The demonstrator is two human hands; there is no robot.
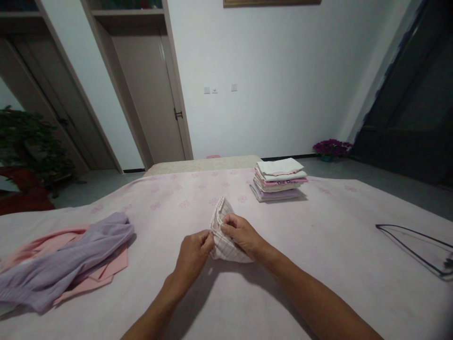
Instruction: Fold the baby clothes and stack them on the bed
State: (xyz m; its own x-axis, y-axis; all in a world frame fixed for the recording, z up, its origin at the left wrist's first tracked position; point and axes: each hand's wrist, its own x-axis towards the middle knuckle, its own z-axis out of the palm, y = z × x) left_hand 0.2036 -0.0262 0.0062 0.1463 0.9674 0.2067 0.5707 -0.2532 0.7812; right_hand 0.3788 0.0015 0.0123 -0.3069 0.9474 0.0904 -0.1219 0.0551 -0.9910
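Observation:
A small folded white cloth [230, 250] with faint stripes, perhaps a garment, stands tilted up from the bed-like surface in the middle of the head view. My left hand [196, 250] pinches its left edge between thumb and fingers. On its upper right side, my right hand [242, 233] grips the cloth near the open fold, thumb and forefinger pressed together. The lower part of the cloth rests on the pale pink flowered cover [170, 217]. Part of it is hidden behind my right hand.
Folded clothes in a stack [279, 182] sit at the back right. Loose purple clothing [78, 255] lies over pink clothing [115, 269] at left. A black hanger [406, 243] lies at the right edge. Beyond are a door [148, 94] and potted purple flowers [331, 148].

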